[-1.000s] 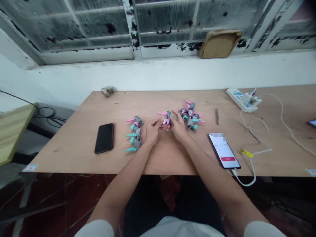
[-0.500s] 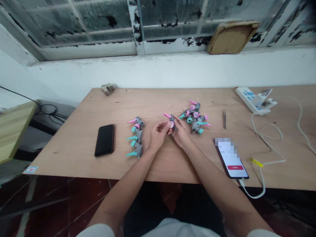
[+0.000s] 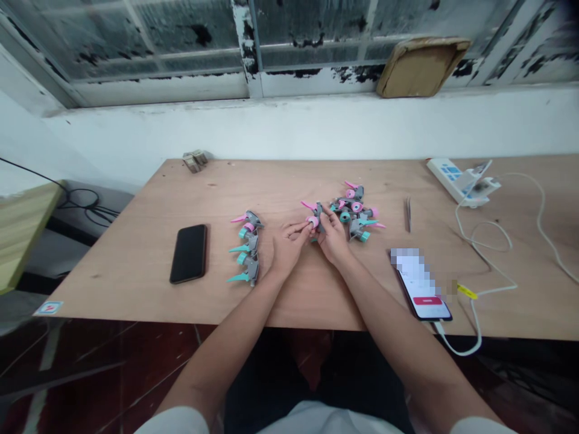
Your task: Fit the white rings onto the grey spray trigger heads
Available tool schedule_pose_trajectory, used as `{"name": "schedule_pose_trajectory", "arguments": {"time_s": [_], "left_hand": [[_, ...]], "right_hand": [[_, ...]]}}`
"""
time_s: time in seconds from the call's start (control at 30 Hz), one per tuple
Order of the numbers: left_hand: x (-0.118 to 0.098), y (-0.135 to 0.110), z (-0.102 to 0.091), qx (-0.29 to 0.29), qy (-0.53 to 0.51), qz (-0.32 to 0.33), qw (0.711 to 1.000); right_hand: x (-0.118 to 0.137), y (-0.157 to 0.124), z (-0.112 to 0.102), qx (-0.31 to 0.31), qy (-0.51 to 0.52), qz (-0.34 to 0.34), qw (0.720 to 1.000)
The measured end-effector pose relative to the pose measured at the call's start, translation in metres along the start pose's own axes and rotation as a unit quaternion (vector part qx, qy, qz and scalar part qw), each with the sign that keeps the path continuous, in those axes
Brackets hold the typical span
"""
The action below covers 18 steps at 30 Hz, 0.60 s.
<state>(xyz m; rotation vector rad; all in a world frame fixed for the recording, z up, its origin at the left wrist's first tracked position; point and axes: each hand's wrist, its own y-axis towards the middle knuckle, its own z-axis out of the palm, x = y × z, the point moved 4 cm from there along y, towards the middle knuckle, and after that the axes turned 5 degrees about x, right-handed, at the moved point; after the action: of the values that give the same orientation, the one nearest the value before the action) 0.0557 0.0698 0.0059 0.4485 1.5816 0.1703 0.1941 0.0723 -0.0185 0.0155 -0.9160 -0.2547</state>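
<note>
Between my hands is a grey spray trigger head (image 3: 318, 213) with a pink lever and a pink screw collar. My right hand (image 3: 333, 236) is closed around its grey body. The fingers of my left hand (image 3: 289, 242) pinch the pink collar from the left. A row of spray trigger heads (image 3: 251, 246), one with pink parts and others with teal, lies left of my left hand. Beyond my right hand is a loose pile of several more spray trigger heads (image 3: 357, 206) in grey, pink and teal.
A dark phone (image 3: 189, 253) lies at the left. On the right are a lit phone (image 3: 421, 283) on a white cable, tweezers (image 3: 408, 215) and a white power strip (image 3: 461, 182). Small blocks (image 3: 195, 161) sit at the table's back edge. A cardboard piece (image 3: 421, 67) leans against the window.
My left fingers have shifted on the pink collar and are more stretched out. The held spray head has turned slightly, showing more of its grey body. The whole view has shifted a little.
</note>
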Motion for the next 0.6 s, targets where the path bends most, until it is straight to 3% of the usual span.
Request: {"name": "schedule_pose_trajectory", "arguments": {"time_s": [0.23,0.43,0.6], "left_hand": [[0.000,-0.001,0.001,0.002,0.055,0.024,0.998],[0.004,0.002,0.003,-0.005,-0.045,-0.017,0.999],[0.010,0.005,0.006,0.073,-0.074,-0.050,0.993]], "right_hand": [[0.000,0.001,-0.006,0.035,-0.100,-0.016,0.994],[0.005,0.004,-0.004,0.053,-0.184,-0.038,0.981],[0.014,-0.001,0.005,0.067,-0.299,-0.069,0.949]]}}
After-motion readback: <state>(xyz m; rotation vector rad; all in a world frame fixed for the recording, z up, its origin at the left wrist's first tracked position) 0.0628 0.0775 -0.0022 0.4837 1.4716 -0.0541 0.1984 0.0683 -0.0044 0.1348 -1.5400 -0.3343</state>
